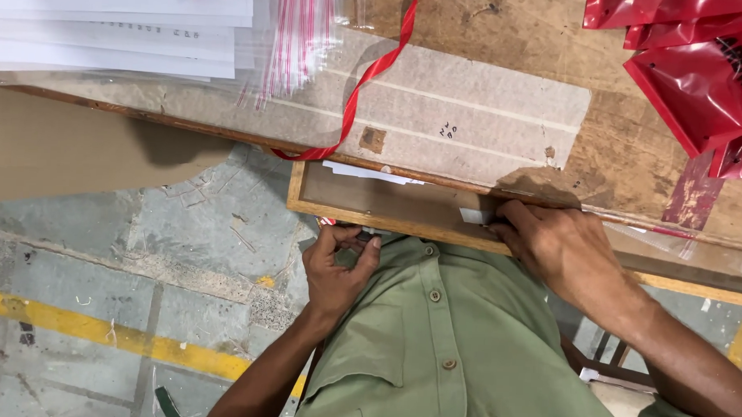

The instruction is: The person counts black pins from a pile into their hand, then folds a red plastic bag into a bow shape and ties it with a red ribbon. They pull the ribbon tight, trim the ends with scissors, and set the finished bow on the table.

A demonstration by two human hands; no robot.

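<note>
Drawer (388, 202) under the table (506, 98) edge sits pulled out, shallow, with white paper slips inside. Right hand (563, 248) reaches in, fingers curled over a small white slip (475, 215) — grip unclear. Left hand (336, 269) loosely closed at the drawer's front rim, holding nothing evident. Judgement: steady the drawer front, pinch the slip flat — avoid creasing.

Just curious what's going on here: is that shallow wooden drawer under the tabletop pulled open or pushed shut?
Open: the shallow wooden drawer sticks out from under the table edge, showing its inside, with the right hand reaching in.
</note>
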